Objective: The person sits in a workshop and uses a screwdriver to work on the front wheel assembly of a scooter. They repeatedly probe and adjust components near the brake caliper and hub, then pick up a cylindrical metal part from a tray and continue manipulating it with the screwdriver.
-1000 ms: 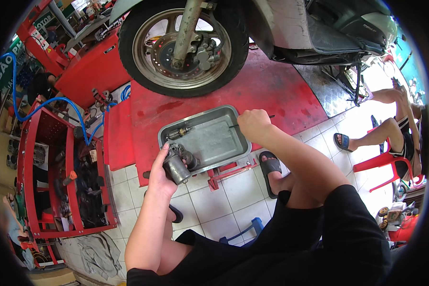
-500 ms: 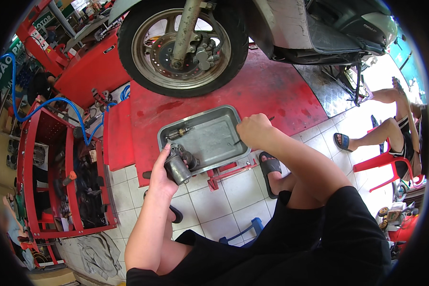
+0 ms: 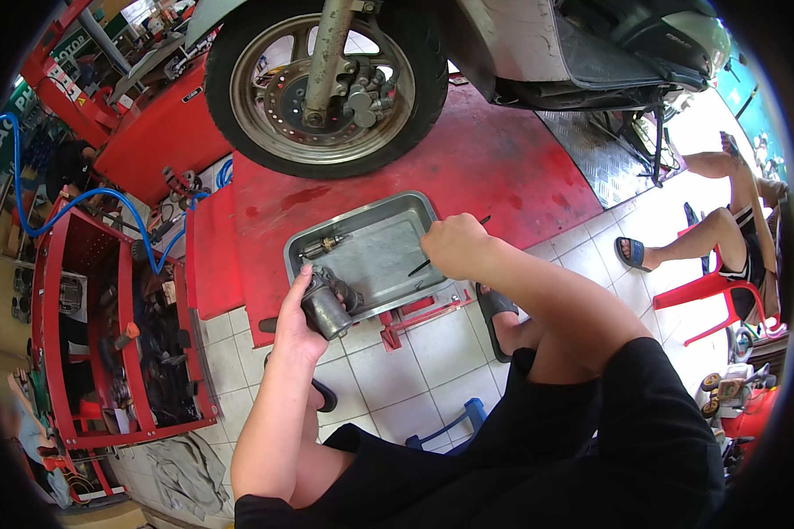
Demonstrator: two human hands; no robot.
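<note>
My left hand (image 3: 298,324) is closed around a grey metal starter motor (image 3: 328,315), a cylinder with a wider housing. It is held over the near left corner of a metal tray (image 3: 383,310). Above the tray's right rim, my right hand (image 3: 454,247) is a fist around a thin dark rod-like tool (image 3: 421,268). One end points down into the tray and the other sticks out behind the fist; its exact kind is unclear. Inside the tray, by the far left wall, lies a small metal shaft part (image 3: 323,247) with a brass-coloured section.
The tray rests on a red lift platform (image 3: 520,167), below a scooter's front wheel (image 3: 326,97). A red tool cart (image 3: 132,353) with a blue hose (image 3: 106,196) stands left. At right a seated person's leg (image 3: 692,242) shows beside a red chair (image 3: 701,300).
My right hand has shifted slightly left and the tool has tilted, with more of both its ends showing. The left hand keeps its hold on the starter motor. The whole view has shifted slightly.
</note>
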